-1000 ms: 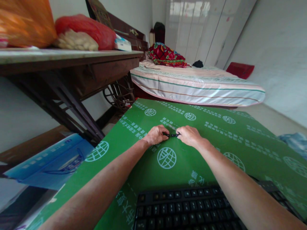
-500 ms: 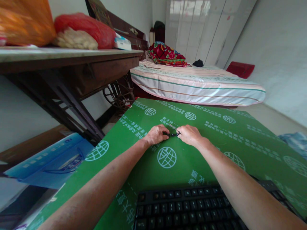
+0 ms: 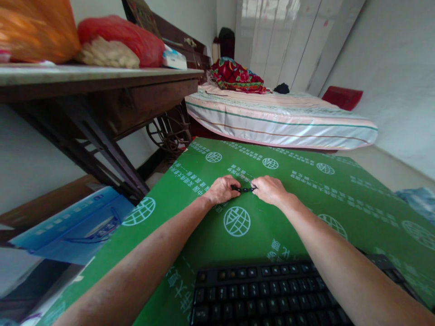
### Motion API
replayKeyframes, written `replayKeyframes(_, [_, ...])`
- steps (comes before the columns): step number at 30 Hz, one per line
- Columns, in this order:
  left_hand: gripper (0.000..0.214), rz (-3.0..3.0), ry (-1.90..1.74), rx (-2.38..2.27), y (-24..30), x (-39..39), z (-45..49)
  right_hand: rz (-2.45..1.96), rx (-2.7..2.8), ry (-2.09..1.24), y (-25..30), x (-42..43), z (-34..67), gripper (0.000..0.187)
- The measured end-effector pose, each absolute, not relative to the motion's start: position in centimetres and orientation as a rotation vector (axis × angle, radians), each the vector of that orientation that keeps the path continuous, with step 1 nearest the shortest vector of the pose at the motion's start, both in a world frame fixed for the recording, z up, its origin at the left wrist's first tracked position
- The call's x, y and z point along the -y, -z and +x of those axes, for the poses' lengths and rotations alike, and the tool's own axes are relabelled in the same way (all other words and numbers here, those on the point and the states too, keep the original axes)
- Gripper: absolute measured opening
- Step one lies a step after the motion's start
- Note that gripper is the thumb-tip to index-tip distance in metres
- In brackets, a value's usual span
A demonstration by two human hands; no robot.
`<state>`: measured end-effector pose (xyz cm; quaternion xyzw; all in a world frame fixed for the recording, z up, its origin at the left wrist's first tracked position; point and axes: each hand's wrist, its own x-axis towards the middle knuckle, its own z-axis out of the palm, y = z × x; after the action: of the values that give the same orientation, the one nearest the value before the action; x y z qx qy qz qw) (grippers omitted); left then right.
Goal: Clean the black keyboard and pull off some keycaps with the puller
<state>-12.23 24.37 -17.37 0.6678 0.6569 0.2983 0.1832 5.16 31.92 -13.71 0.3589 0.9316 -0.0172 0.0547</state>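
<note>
Both my hands are over the middle of a green printed board [image 3: 268,217], with their fingertips facing each other. Between them stretches a thin, dark, strip-like piece [image 3: 246,189], with a small lighter spot along it; its kind is too small to make out. The fingers of my left hand [image 3: 223,189] are closed on its left end. My right hand [image 3: 269,189] pinches the right end between thumb and fingers. The ends are hidden in the grips. Nearer to me, a black keyboard [image 3: 268,290] lies on the board, partly under my right forearm.
At the left stands a marble-topped table [image 3: 102,77] bearing an orange bag [image 3: 37,31], a red bag [image 3: 136,40] and a tissue pack [image 3: 174,59]. Below it is a blue bag [image 3: 91,226]. A bed [image 3: 272,117] with a red floral blanket [image 3: 236,77] stands beyond the board.
The view has shifted very slightly. Both hands keep their grips on the dark strip in nearly the same place, and the strip looks slightly bent differently.
</note>
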Motion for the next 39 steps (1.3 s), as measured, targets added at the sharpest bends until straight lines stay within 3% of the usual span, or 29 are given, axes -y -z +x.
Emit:
replayKeyframes(16, [0.031,1.83,-0.907,-1.89,17.6,-24.0,-12.3,1.127,-2.814,0.09,13.6,-31.9,5.3,0.02])
replayKeyframes(23, [0.025,1.822,-0.986,-1.847,17.5,-22.9,-12.2,1.183,-2.871,0.162,12.3,-31.5,6.8,0.016])
replayKeyframes(28, [0.019,1.782,-1.065,-1.895,16.5,-19.6,-11.8,1.241,-3.034,0.246,10.0,-29.8,9.6,0.039])
replayKeyframes(30, [0.018,1.778,-1.066,-1.929,16.0,-17.5,-11.6,1.27,-3.165,0.45,9.4,-28.6,11.1,0.045])
replayKeyframes(35, [0.025,1.566,-1.036,-2.004,15.4,-11.6,-10.4,1.442,-3.093,1.451,9.8,-25.2,14.5,0.052])
replayKeyframes(39, [0.026,1.442,-1.06,-2.05,15.1,-7.5,-8.8,1.377,-2.932,1.868,11.1,-22.6,15.6,0.055])
